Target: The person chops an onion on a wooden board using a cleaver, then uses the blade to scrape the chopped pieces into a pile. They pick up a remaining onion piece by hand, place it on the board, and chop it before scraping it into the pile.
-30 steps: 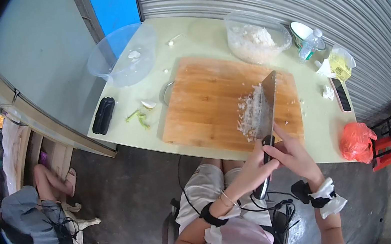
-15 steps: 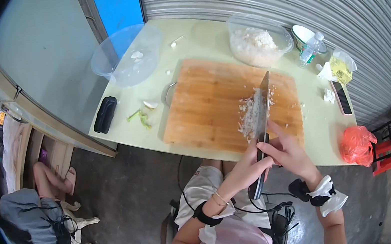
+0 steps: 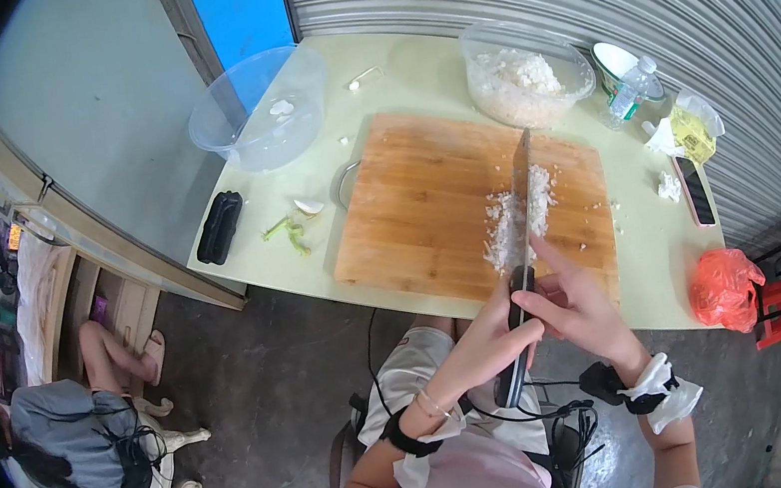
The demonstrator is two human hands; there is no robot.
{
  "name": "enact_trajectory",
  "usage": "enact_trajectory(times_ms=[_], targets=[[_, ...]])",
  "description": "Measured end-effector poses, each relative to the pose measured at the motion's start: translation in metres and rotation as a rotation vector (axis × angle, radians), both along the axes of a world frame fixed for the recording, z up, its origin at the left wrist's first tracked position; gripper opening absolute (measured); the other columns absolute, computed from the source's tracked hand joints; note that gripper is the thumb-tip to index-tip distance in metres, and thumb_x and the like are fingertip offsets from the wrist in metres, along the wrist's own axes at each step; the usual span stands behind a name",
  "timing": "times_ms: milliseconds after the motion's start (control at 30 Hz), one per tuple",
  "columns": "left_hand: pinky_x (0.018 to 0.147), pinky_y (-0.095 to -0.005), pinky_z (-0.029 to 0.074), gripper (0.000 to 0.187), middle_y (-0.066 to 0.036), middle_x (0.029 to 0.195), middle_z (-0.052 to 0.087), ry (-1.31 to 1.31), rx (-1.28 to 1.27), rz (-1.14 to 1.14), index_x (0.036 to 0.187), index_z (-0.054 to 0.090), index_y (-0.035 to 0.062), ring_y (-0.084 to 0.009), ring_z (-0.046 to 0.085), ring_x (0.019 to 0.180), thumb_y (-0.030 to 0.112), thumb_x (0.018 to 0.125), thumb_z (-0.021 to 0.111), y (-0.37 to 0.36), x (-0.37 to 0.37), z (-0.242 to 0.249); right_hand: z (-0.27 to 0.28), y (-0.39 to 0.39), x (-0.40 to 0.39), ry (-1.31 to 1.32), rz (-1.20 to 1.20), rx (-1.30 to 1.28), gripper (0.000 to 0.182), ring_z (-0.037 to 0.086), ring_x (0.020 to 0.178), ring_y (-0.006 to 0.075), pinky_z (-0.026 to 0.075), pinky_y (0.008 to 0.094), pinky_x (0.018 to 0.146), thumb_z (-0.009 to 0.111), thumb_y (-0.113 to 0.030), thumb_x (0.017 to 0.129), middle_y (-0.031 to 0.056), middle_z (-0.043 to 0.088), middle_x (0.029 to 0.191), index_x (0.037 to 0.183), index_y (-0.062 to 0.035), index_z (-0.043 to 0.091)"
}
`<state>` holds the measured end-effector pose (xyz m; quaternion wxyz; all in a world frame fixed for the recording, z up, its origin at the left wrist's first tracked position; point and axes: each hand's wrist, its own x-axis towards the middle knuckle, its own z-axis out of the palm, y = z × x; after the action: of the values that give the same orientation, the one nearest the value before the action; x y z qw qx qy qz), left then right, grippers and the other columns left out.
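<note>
A kitchen knife (image 3: 522, 199) with a dark handle lies over the wooden cutting board (image 3: 414, 200), its blade pointing away from me. My left hand (image 3: 490, 335) is closed round the handle. My right hand (image 3: 581, 301) grips from the other side, its thumb near the handle's front and its index finger stretched along the blade's base. Finely chopped white food (image 3: 502, 232) lies on both sides of the blade, with crumbs scattered to the right. Some of my fingers are hidden behind the handle and each other.
A clear tub (image 3: 529, 87) of chopped white food stands behind the board. Left are a clear basin (image 3: 260, 112), a black case (image 3: 220, 227) and green scraps (image 3: 288, 233). Right are a bottle (image 3: 630, 92), a phone (image 3: 695, 190) and a red bag (image 3: 726, 290). A person (image 3: 76, 437) sits left.
The blade has shifted slightly within the chopped pile, and more white pieces now show on its right side. Both hands keep their hold. The whole view has shifted a little.
</note>
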<state>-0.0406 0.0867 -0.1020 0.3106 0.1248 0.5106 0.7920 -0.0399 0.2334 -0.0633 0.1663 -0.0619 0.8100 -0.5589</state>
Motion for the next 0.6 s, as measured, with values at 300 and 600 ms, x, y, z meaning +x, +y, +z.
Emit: enact_trajectory(times_ms=[300,600], targets=[[0.044,-0.0237,0.042,0.037,-0.005,0.072,0.048,0.09,-0.015,0.084,0.111,0.031,0.001,-0.0105,0.05,0.051,0.003,0.078,0.048,0.002,0.002,0.004,0.002,-0.002,-0.003,-0.052,-0.021,-0.158,0.071,0.046,0.058,0.0046,0.038,0.0193,0.05,0.057,-0.011,0.085,0.0027,0.055,0.069,0.138,0.0021,0.011],[0.043,-0.0233,0.041,0.035,-0.006,0.078,0.048,0.102,-0.064,0.084,0.109,0.033,0.001,-0.0112,0.051,0.051,0.001,0.078,0.049,-0.002,0.0,-0.007,-0.007,-0.008,-0.004,-0.024,0.053,-0.22,0.072,0.045,0.06,0.0041,0.039,0.019,0.053,0.057,-0.007,0.084,0.0019,0.052,0.07,0.139,-0.0008,0.011]])
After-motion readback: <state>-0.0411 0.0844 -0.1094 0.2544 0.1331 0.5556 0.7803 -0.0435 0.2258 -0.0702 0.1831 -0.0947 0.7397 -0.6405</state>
